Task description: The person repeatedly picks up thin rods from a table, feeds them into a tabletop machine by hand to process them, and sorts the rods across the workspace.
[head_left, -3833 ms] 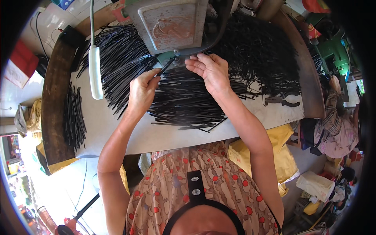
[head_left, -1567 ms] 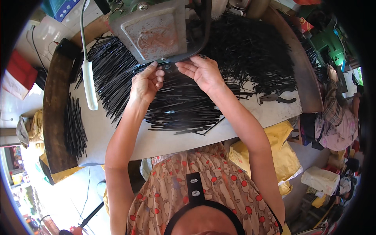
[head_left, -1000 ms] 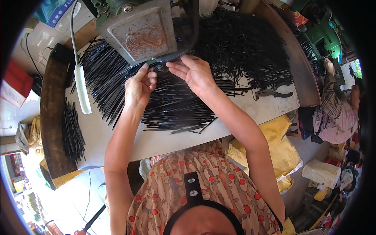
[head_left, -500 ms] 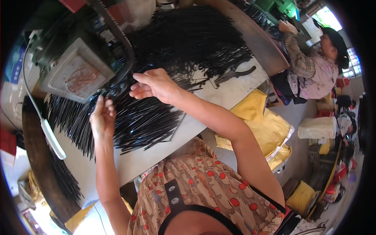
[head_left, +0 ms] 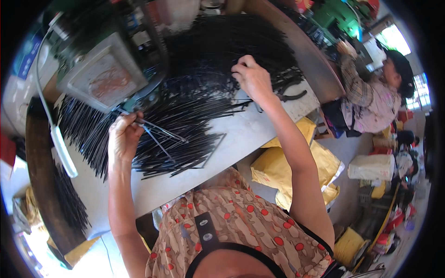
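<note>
My left hand [head_left: 124, 136] pinches a few thin dark rods [head_left: 163, 132] in front of the machine head. They fan out to the right, over a near pile of similar black rods [head_left: 190, 155] on the pale tabletop. My right hand [head_left: 252, 79] is at the right part of a larger far pile of black rods [head_left: 222, 41]. Its fingers are bent and closed at the pile; whatever is between them is hidden. Pliers with dark handles [head_left: 294, 96] lie just right of that hand's wrist.
A green machine with a flat worn plate [head_left: 104, 76] stands at the left, with a white-tipped lamp arm [head_left: 63, 150] beside it. A raised brown rim [head_left: 320, 60] edges the table. Yellow sacks [head_left: 296, 169] lie below right. Another person [head_left: 371, 99] works at the right.
My right hand has moved from beside the machine rightward to the far pile, its fingers closing. My left hand has come slightly down and right, and rods now show in its fingers.
</note>
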{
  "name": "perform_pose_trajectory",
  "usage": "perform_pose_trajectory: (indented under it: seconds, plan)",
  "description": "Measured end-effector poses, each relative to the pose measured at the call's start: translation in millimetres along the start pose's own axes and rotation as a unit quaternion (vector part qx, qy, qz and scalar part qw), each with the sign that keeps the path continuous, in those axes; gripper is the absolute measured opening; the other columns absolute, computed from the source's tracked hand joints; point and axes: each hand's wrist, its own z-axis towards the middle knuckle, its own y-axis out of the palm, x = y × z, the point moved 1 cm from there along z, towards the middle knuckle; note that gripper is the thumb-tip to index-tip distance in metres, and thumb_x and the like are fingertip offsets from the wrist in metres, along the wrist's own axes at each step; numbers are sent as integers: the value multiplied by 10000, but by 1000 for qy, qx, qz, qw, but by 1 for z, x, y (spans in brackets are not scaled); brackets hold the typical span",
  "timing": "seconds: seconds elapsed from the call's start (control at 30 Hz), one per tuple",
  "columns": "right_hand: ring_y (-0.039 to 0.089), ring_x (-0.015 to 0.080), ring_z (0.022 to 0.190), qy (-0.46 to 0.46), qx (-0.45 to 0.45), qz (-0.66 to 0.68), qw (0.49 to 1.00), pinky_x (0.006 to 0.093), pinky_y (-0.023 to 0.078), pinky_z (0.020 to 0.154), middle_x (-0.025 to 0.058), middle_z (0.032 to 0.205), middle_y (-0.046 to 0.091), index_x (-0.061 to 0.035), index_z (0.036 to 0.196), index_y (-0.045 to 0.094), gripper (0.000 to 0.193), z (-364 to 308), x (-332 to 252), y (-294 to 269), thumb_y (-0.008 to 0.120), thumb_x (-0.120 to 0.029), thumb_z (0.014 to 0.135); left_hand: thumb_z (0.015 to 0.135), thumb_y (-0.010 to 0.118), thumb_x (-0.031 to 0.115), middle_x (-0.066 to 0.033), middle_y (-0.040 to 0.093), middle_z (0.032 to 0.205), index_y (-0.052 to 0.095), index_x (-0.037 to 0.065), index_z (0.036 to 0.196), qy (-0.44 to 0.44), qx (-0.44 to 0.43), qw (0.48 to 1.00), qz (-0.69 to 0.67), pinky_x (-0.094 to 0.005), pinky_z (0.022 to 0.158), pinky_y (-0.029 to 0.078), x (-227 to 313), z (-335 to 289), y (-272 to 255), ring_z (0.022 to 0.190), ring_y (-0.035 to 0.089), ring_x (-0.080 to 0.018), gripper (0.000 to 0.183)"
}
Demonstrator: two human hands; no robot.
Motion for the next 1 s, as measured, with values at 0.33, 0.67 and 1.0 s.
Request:
perform_pose_trajectory:
  seconds: [0.33,0.67,1.0]
  plan:
    - [542,175,601,-216,86,66,970,260,451,521,18,726,561,-99,826,611,125,20,-113,-15,641,-112,705,735,575,20,-60,580,677,555,33,900,-14,42,990,131,-163,394,312,-2,-13,7,445,429,-45,166]
    - [386,28,473,155,-264,575,759,177,273,399,-5,599,492,57,854,595,216,37,-150,61,583,-154,810,688,553,-4,-53,573,612,513,-1,1094,1,45,975,217,-155,329,264,2,-17,10,393,422,-39,408]
    - [356,11,465,177,-278,631,702,170,240,387,-28,582,468,-3,798,607,163,36,-155,57,574,-161,814,666,541,-4,-61,570,586,448,-26,1184,-10,34,981,189,-160,316,267,5,-14,9,377,423,-45,527]
